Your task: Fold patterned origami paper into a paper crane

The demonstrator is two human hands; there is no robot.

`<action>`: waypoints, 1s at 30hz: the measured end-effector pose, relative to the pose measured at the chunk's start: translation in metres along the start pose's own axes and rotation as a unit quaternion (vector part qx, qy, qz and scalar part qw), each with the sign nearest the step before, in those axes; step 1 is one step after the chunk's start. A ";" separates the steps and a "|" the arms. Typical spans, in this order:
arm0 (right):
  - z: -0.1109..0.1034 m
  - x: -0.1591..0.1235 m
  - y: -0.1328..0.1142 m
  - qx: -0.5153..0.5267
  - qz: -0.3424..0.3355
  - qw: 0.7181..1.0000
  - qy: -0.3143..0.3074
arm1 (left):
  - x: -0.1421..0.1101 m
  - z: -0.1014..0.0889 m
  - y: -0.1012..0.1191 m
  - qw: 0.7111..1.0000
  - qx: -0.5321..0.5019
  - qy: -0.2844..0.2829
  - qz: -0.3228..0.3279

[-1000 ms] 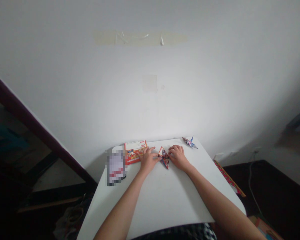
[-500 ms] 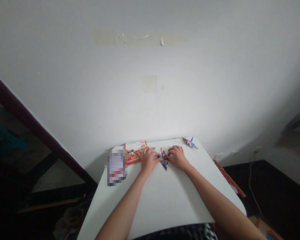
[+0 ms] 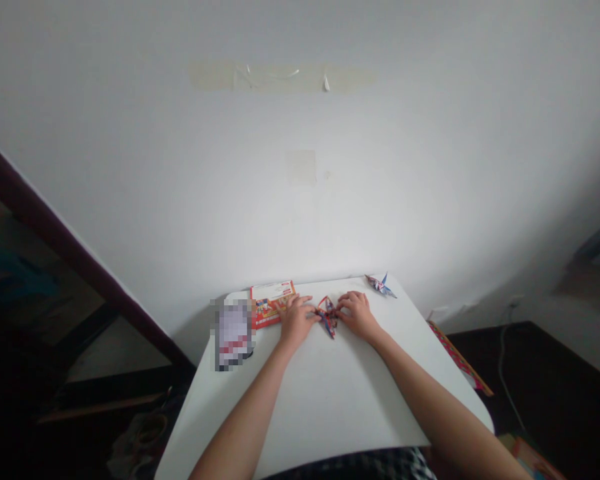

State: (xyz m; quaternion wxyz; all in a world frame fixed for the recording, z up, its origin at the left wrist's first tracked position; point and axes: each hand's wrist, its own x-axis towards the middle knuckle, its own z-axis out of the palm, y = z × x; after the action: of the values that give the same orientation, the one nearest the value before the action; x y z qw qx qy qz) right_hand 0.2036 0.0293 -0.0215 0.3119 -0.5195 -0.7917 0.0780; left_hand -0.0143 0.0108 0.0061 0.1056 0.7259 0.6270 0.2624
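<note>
A small folded paper figure (image 3: 329, 321), printed in blue, red and white, is between my two hands over the white table. My left hand (image 3: 297, 319) pinches its left side between thumb and forefinger, the other fingers reaching over a red and white printed packet (image 3: 267, 308). On the opposite side my right hand (image 3: 356, 313) grips the figure's right part, its fingers curled. Near the table's back right corner lies a second folded paper figure (image 3: 380, 286) with pointed ends, like an origami crane, apart from both hands.
A blurred-out, pixelated object (image 3: 233, 335) lies at the left of the white table (image 3: 330, 407). The table's back edge meets a pale wall (image 3: 300, 220) bearing strips of tape (image 3: 280, 76). A cable (image 3: 503, 363) runs down at the right, over the dark floor.
The paper figure between my hands has changed shape: its flaps now spread toward both sides, where it looked like a narrower diamond. Both hands stay almost in place.
</note>
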 end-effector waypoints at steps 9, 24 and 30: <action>-0.001 -0.001 0.000 0.006 -0.003 1.000 0.001 | 0.002 0.000 -0.004 1.000 0.004 -0.002 0.005; -0.002 -0.001 -0.002 0.002 -0.011 1.000 -0.001 | 0.002 0.001 0.000 1.000 -0.016 -0.005 -0.006; -0.001 -0.002 -0.002 0.012 -0.012 1.000 -0.003 | 0.000 0.004 0.003 1.000 -0.028 0.004 -0.009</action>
State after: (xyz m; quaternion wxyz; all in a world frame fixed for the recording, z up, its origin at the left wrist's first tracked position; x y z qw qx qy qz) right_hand 0.2033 0.0265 -0.0204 0.3172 -0.5057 -0.7977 0.0854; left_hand -0.0101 0.0112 0.0045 0.1258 0.7160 0.6265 0.2812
